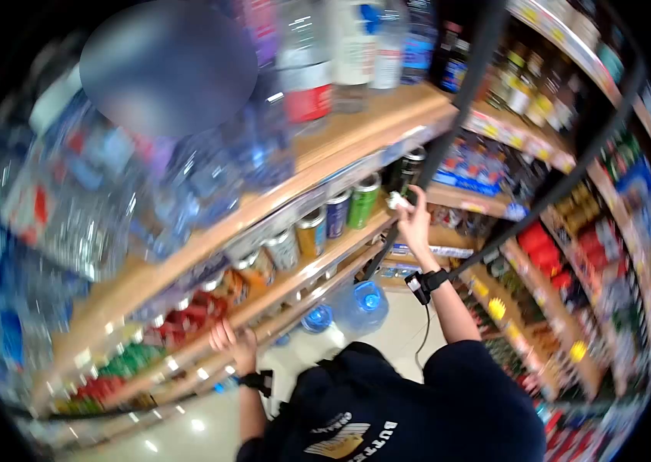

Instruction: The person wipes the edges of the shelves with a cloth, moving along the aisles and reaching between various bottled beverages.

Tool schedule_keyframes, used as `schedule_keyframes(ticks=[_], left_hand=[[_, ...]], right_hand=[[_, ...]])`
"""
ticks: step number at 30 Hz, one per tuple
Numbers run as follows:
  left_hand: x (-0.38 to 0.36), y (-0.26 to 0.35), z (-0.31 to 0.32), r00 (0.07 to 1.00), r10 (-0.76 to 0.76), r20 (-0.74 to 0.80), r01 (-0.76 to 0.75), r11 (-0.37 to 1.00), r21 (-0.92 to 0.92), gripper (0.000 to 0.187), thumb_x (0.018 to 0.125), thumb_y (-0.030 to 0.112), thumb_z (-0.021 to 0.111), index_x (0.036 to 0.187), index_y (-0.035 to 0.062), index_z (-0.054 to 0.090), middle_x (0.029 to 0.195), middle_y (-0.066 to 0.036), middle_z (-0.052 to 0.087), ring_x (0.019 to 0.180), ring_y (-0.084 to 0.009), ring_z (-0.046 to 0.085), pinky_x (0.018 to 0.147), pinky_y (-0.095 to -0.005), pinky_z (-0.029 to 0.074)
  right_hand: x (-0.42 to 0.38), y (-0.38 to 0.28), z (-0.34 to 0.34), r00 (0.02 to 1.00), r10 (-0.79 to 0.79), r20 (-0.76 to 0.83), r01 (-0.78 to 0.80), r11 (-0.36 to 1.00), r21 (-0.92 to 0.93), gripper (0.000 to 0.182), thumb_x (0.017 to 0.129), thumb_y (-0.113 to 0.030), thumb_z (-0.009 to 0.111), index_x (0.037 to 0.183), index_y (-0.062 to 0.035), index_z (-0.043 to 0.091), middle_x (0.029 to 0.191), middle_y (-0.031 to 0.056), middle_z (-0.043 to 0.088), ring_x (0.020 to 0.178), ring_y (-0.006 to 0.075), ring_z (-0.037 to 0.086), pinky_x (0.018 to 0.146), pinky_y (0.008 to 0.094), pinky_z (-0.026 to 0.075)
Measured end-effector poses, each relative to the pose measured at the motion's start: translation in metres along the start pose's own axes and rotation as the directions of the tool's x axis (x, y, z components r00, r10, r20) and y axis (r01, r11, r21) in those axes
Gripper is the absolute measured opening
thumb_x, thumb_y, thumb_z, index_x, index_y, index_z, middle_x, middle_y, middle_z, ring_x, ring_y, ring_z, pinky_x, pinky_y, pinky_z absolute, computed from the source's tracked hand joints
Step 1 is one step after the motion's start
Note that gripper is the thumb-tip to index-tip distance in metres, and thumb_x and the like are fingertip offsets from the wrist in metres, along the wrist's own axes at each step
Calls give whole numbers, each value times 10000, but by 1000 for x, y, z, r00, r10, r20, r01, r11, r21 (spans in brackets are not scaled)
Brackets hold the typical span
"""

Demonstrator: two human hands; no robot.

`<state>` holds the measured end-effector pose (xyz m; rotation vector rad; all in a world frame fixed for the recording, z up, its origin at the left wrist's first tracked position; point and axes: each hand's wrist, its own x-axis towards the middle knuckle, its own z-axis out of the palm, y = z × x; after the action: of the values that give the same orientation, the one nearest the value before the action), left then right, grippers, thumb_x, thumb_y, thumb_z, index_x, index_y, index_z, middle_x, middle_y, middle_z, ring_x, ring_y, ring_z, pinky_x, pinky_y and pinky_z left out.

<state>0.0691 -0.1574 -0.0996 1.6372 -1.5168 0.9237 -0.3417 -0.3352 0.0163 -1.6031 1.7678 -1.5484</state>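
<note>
My right hand (415, 222) is raised by the end of the can shelf, its thumb and fingers pinching a small white crumpled piece (398, 201) that looks like a tissue or cloth. Just left of it stand a green can (363, 202) and a dark blue can (337, 214). Lower down, my left hand (235, 344) is at the front edge of a wooden shelf (279, 314), near an orange can (254, 267). Its fingers look extended and loosely bent, with nothing visible in them; blur hides whether they touch the edge.
Large water bottles (302, 77) and shrink-wrapped packs (71, 208) crowd the upper shelf. Dark bars (468, 115) slant past my right arm. Blue-capped water jugs (364, 306) stand on the floor below. Shelves of bottles (533, 81) and packets line the right side.
</note>
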Motion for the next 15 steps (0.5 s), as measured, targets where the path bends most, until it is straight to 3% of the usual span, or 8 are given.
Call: schedule_keyframes(ticks=[1, 7, 9, 13, 15], left_hand=[[5, 5, -4, 1000, -18, 12, 18, 1000, 3, 680, 648, 70, 659, 1279, 55, 404, 1229, -149, 449, 1163, -338, 416, 993, -500, 343], [2, 8, -3, 995, -79, 57, 82, 995, -60, 713, 628, 56, 640, 1296, 79, 392, 1248, -132, 456, 1193, -315, 419, 1023, -478, 326], [5, 10, -6, 995, -87, 57, 90, 994, -54, 695, 645, 43, 622, 1300, 79, 392, 1274, -120, 455, 1216, -306, 411, 1033, -474, 319], [9, 12, -12, 993, -83, 79, 89, 994, -64, 676, 664, 18, 600, 1304, 79, 390, 1289, -114, 456, 1223, -300, 413, 1040, -473, 316], [11, 12, -14, 992, -82, 94, 87, 995, -51, 676, 664, 14, 600, 1304, 76, 389, 1291, -112, 456, 1223, -301, 415, 1042, -474, 315]], right_hand=[[4, -5, -2, 998, 67, -9, -67, 998, -4, 592, 842, -39, 590, 1368, -112, 326, 888, 224, 682, 772, 230, 676, 707, 352, 504], [9, 11, -6, 997, 60, 43, -56, 994, -92, 616, 862, -91, 598, 1405, -90, 306, 816, 178, 697, 647, 138, 630, 619, 293, 488], [7, 15, -5, 996, -26, 83, 27, 1000, -6, 639, 902, -117, 575, 1451, -130, 249, 713, 84, 646, 419, 81, 454, 377, 256, 362], [6, 4, -9, 984, 96, 151, -108, 992, 70, 678, 880, -109, 572, 1463, -112, 225, 727, 107, 674, 458, 95, 494, 448, 264, 413], [6, 3, -9, 985, 73, 154, -94, 986, 139, 672, 890, -101, 560, 1465, -98, 214, 650, 77, 626, 399, 88, 442, 380, 267, 359]])
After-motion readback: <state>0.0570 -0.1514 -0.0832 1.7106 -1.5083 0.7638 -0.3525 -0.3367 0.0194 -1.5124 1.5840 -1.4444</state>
